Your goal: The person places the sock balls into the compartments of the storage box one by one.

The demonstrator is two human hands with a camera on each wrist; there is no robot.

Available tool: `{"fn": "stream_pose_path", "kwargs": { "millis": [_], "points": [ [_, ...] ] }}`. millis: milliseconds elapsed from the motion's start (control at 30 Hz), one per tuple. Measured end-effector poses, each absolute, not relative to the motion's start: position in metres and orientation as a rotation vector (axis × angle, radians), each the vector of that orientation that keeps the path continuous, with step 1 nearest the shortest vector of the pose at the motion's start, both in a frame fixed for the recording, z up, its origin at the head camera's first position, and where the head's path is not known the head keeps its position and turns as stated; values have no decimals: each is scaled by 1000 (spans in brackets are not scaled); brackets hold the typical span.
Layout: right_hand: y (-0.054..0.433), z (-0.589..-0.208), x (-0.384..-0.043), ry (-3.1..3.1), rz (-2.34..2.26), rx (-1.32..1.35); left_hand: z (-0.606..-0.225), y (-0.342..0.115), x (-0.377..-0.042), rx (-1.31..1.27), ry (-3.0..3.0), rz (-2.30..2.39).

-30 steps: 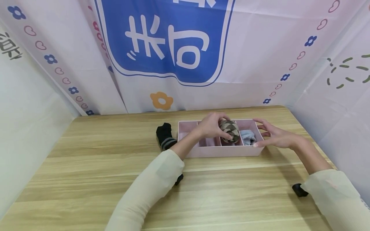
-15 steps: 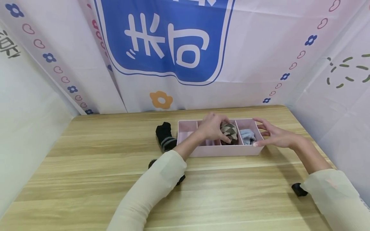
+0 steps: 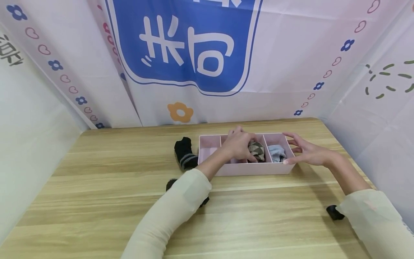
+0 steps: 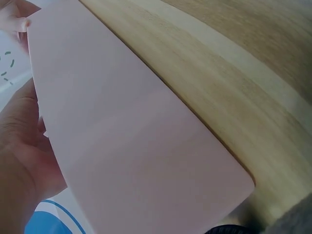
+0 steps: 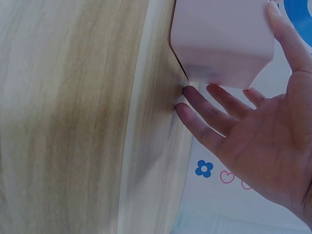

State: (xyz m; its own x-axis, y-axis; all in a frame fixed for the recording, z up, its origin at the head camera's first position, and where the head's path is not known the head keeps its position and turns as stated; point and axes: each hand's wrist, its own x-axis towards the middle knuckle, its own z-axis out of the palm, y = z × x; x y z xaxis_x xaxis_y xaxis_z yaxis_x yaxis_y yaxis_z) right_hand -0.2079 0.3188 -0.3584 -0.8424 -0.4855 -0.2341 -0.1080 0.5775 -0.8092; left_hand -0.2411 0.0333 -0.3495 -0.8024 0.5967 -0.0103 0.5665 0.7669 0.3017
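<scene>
A long pink divided box [image 3: 252, 169] stands near the back of the table. My left hand [image 3: 237, 144] reaches into a middle compartment and holds a rolled camouflage-patterned sock [image 3: 257, 151], with the thumb at its near side. The hand covers part of the sock. My right hand [image 3: 308, 153] grips the box's right end, thumb on the near corner and index finger at the far corner. In the right wrist view the other fingers [image 5: 209, 112] spread loosely by the end wall. A folded light-blue sock [image 3: 276, 153] lies in the rightmost compartment.
A black sock with grey stripes [image 3: 185, 154] lies beside the box's left end. Another dark item [image 3: 170, 183] shows partly behind my left sleeve. A printed cloth [image 3: 275, 72] hangs behind the wooden table [image 3: 97, 187].
My left hand has lowered the camouflage sock deeper into the compartment and shifted slightly left over it. The right hand and the box stay in place.
</scene>
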Motion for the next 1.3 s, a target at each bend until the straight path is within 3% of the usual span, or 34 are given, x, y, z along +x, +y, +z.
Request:
{"fn": "stream_pose_path", "kwargs": {
  "millis": [633,1300],
  "points": [
    [318,-358,-207,2376,-1178,-477,-331,6,-236,1127,2626,666],
    [318,-358,-207,2382,-1164,-487,-318,-61,-213,1049,2625,821]
  ]
}}
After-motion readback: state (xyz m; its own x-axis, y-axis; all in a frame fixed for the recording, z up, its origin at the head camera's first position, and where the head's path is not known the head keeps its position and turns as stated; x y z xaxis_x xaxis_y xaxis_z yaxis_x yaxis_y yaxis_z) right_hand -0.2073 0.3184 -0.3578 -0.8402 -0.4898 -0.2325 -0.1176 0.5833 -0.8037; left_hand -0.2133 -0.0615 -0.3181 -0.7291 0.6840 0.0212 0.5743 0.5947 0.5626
